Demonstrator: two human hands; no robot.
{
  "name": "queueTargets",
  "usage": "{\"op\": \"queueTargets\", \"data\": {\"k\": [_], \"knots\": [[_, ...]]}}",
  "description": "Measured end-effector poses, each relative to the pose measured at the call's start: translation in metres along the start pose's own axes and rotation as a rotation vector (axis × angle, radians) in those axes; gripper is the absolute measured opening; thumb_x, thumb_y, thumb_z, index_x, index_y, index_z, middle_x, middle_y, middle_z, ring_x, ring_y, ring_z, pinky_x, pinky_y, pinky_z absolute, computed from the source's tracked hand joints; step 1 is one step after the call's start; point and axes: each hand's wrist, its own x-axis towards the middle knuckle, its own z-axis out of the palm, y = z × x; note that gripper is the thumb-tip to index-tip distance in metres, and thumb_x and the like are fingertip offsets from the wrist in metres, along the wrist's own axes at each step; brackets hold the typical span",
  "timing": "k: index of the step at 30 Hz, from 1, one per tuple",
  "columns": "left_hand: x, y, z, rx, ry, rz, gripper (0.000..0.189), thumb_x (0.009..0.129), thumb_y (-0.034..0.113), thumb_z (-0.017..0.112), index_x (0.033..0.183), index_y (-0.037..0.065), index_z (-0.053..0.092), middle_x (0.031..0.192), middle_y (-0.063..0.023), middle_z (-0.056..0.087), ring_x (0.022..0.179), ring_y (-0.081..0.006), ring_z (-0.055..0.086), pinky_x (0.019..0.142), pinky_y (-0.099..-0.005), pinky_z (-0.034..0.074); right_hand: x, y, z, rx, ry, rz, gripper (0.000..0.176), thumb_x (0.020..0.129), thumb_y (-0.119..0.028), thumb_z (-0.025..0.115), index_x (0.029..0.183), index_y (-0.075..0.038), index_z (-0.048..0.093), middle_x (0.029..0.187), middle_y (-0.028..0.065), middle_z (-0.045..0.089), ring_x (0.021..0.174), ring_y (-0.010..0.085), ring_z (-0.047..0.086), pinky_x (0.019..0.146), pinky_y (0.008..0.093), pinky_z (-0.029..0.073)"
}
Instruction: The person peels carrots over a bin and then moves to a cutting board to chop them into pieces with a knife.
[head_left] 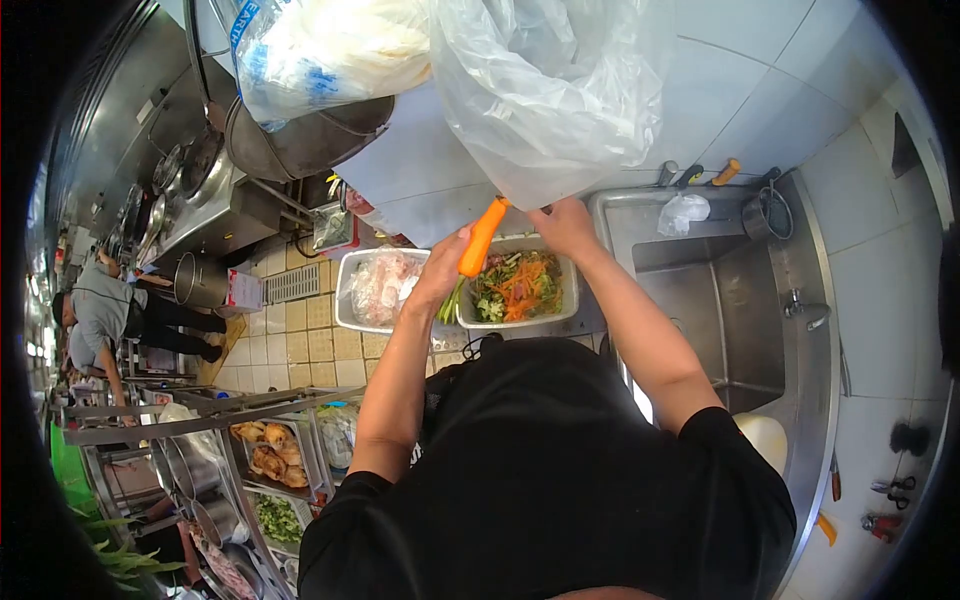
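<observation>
My left hand (445, 265) is closed around a smooth, bright orange carrot (484, 238), held slanted over a white bin (574, 300). Inside that bin lie orange shreds (527, 290) mixed with chopped green vegetables (490, 306). Close to the carrot's upper end, my right hand (567, 228) has its fingers bent together beside the corner of a hanging clear plastic bag (550, 110); what they hold, if anything, is hidden. Left of the bin stands a second white tub (345, 300) with pale contents in plastic (385, 285), partly behind my left hand.
A steel sink (740, 330) with a tap (808, 310) is at my right, several handled tools (728, 172) along its far edge. A bag of white stuff (335, 55) hangs at upper left. Racks with food trays (270, 450) stand lower left. Another person (110, 310) works at far left.
</observation>
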Motion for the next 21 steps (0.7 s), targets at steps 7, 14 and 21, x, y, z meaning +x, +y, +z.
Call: {"op": "queueTargets", "data": {"k": [7, 14, 21], "knots": [[-0.008, 0.001, 0.000, -0.163, -0.062, -0.069, 0.058, 0.107, 0.043, 0.035, 0.146, 0.001, 0.042, 0.083, -0.0065, 0.062, 0.066, -0.0144, 0.058, 0.059, -0.0261, 0.045, 0.001, 0.017, -0.006, -0.100, 0.191, 0.089, 0.039, 0.089, -0.043, 0.062, 0.085, -0.005, 0.068, 0.076, 0.0137, 0.069, 0.072, 0.0331, 0.066, 0.067, 0.0413, 0.050], [0.011, -0.007, 0.003, -0.448, 0.220, -0.213, 0.045, 0.104, 0.040, 0.038, 0.128, 0.005, 0.054, 0.079, -0.0069, 0.062, 0.062, -0.0141, 0.059, 0.050, -0.0244, 0.046, -0.014, -0.011, -0.007, -0.016, 0.136, 0.036, 0.037, 0.090, -0.041, 0.062, 0.086, -0.005, 0.068, 0.076, 0.0139, 0.069, 0.071, 0.0325, 0.067, 0.065, 0.0403, 0.050], [0.022, 0.027, 0.042, -0.365, 0.439, -0.257, 0.034, 0.103, 0.030, 0.039, 0.110, 0.002, 0.057, 0.075, -0.0092, 0.059, 0.058, -0.0182, 0.058, 0.054, -0.0296, 0.048, -0.039, -0.056, 0.005, -0.079, -0.141, -0.085, 0.037, 0.090, -0.041, 0.066, 0.083, -0.005, 0.066, 0.073, 0.0130, 0.069, 0.070, 0.0314, 0.068, 0.063, 0.0397, 0.050]]}}
